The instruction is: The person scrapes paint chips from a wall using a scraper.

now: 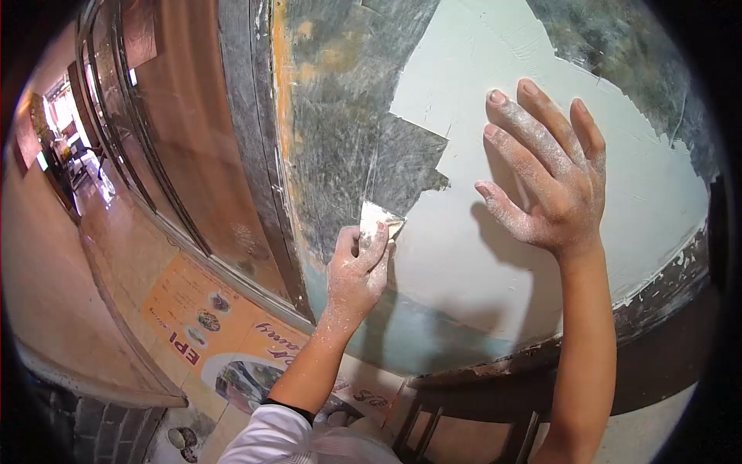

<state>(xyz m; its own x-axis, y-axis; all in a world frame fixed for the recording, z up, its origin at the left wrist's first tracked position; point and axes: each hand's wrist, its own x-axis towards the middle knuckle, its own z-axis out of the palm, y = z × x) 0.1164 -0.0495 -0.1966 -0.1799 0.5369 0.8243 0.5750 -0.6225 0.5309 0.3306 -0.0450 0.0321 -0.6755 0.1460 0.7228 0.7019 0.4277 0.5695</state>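
A printed banner [202, 321] lies on the floor at lower left, beside a dark door frame [251, 155]. The left hand [354, 271], dusted white, has its fingers closed round a putty knife [379, 218]. The blade meets the wall [348, 131] at the left edge of the pale putty coat [464, 263]. The right hand [553, 182] rests flat on that coat, fingers spread wide.

we log: wall [340, 116] dark mottled grey, pale plaster patch [464, 263] | metal door frame [247, 139] left | orange printed banner [193, 317] below | wooden chair [471, 417] bottom | daylight in far corridor [69, 131]
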